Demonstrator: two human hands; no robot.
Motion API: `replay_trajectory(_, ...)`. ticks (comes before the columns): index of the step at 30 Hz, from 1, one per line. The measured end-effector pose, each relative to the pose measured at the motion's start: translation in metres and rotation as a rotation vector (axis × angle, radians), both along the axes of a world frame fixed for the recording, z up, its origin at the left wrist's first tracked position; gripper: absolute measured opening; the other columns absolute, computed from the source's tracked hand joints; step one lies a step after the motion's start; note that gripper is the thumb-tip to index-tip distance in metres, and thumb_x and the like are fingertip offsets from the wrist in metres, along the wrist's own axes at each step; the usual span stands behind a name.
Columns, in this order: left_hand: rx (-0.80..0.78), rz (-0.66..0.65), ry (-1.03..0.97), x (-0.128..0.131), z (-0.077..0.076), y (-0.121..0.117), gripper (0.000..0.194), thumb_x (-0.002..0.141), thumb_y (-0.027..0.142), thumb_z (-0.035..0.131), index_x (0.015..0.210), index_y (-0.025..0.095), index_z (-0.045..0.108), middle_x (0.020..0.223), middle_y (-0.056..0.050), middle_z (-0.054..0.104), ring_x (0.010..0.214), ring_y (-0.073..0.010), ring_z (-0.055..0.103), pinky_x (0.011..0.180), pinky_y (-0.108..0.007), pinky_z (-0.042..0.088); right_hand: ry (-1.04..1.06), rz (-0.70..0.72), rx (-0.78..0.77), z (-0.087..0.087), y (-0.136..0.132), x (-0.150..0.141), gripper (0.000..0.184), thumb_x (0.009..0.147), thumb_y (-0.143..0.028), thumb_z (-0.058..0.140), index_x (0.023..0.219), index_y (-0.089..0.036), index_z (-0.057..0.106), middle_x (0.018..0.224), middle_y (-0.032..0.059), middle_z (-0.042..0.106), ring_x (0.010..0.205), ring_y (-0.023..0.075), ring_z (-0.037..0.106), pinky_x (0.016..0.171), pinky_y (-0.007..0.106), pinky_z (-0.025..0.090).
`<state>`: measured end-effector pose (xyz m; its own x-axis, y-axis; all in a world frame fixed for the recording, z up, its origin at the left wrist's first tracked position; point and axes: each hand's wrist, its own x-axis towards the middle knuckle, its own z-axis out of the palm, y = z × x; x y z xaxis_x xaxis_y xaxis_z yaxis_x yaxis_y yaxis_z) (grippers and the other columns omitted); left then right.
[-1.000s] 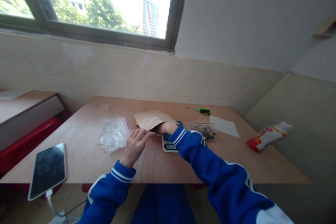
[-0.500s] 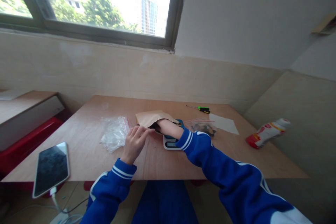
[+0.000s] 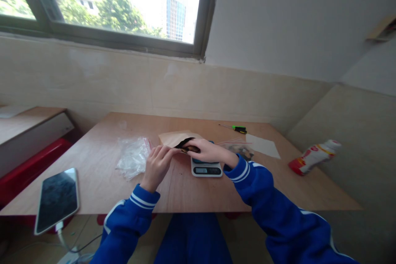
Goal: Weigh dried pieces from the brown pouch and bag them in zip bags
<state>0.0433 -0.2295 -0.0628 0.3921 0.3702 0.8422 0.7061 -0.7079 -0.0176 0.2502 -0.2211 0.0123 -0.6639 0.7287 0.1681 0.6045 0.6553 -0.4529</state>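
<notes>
A brown paper bag lies on the table with its dark mouth held apart towards me. My left hand pinches the near edge of that mouth. At the opening, my right hand curls its fingers round a dark brown piece, too small to name. Below the right hand sits a white kitchen scale with a lit display; the hand hides much of its top. Right of it, a clear zip bag contains dark brown pieces.
Crumpled clear plastic bags lie left of my left hand. Farther back are a green and black screwdriver and white paper. A red and white bottle stands at right. A tablet with a cable overhangs the front left edge.
My right hand has drawn back out of the paper bag to its mouth, with a brown piece at its fingers. The scale's display is now uncovered. My left hand stays on the bag's edge.
</notes>
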Motion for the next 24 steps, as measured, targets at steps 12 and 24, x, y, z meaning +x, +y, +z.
replay_trajectory(12, -0.019, -0.012, -0.022, -0.001, 0.004, 0.004, 0.022, 0.09, 0.012, 0.047, 0.101, 0.021, 0.064, 0.082, -0.003, 0.062, 0.078, -0.0167, 0.053, 0.073, -0.029, 0.043, 0.368, -0.07, -0.171, -0.002, 0.001, 0.022, 0.022, 0.084, -0.033, 0.062, 0.098, -0.018, 0.069, 0.097, 0.0045, 0.069, 0.088, 0.0172, 0.063, 0.079, 0.028, 0.049)
replay_trajectory(24, -0.042, -0.028, -0.091, -0.008, 0.001, 0.006, 0.025, 0.087, 0.007, 0.05, 0.102, 0.021, 0.064, 0.082, -0.003, 0.06, 0.078, -0.016, 0.052, 0.073, -0.028, 0.046, 0.945, -0.72, -0.124, -0.079, 0.06, 0.064, 0.051, 0.066, -0.058, 0.069, 0.093, -0.017, 0.055, 0.081, 0.0057, 0.069, 0.073, 0.0175, 0.066, 0.066, 0.03, 0.052)
